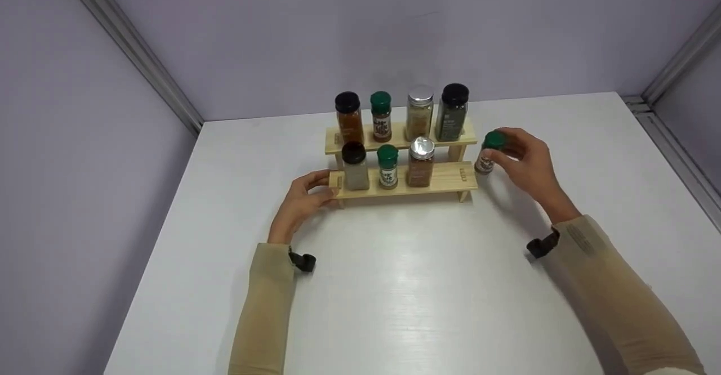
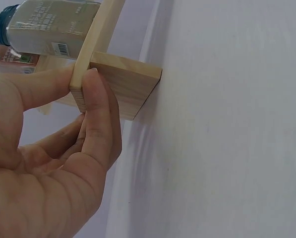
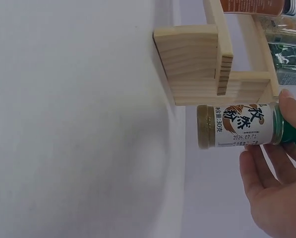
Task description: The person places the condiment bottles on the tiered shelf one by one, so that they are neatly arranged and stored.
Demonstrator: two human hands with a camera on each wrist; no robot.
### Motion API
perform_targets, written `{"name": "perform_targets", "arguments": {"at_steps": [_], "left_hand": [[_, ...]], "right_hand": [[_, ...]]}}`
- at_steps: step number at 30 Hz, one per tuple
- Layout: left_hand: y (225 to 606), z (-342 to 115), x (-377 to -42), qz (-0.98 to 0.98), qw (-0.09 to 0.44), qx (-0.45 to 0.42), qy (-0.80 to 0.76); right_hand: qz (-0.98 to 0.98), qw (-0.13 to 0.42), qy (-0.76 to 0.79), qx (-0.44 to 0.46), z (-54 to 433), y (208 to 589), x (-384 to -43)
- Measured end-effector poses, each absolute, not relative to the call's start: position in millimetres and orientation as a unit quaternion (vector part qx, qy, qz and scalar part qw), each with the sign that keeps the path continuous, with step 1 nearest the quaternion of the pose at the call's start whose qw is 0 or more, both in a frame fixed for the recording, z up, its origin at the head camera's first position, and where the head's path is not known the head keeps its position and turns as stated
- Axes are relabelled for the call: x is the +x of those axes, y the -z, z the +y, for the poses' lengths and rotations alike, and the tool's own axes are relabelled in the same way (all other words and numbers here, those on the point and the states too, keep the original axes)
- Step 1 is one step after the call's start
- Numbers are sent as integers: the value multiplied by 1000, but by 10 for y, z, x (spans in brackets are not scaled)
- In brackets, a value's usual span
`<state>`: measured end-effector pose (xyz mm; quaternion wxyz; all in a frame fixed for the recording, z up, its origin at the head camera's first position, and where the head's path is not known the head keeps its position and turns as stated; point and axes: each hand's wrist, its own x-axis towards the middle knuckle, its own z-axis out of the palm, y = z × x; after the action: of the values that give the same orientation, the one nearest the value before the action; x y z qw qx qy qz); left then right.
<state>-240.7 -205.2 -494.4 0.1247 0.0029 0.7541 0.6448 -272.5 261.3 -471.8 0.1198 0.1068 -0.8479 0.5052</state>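
My right hand (image 1: 529, 166) holds a small spice jar (image 1: 484, 162) by its green cap, just off the right end of a two-step wooden rack (image 1: 449, 179). In the right wrist view the spice jar shows a white label and brownish powder inside, its base hanging free of the rack. At the rack's other end, my left hand (image 1: 303, 199) pinches the lower step between thumb and fingers. On that step stand a black-capped jar (image 1: 356, 175), a green-capped jar (image 1: 387, 178) and a silver-capped jar (image 1: 420, 170); its right end is bare wood.
The upper step bears several more jars, among them an orange-brown one (image 1: 350, 126) and a dark green one (image 1: 451, 121). White table (image 1: 388, 285) surface extends in front and to both sides. A pale wall (image 1: 270, 43) rises close behind the rack.
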Motion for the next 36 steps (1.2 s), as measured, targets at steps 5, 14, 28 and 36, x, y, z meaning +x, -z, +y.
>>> {"name": "perform_targets", "arguments": {"at_steps": [5, 14, 28, 36], "left_hand": [[4948, -2050, -2406, 752, 123, -2, -648], [4952, -2052, -2400, 767, 122, -1, -629], [4937, -2044, -2400, 776, 124, -8, -618], [4939, -2049, -2401, 779, 120, 0, -615]], "right_hand": [[-838, 139, -516, 111, 2594, 4594, -2678], [-809, 178, -541, 146, 2517, 4461, -2623], [-798, 157, -557, 169, 2259, 4370, -2537], [-793, 149, -563, 180, 2139, 4334, -2532]]}}
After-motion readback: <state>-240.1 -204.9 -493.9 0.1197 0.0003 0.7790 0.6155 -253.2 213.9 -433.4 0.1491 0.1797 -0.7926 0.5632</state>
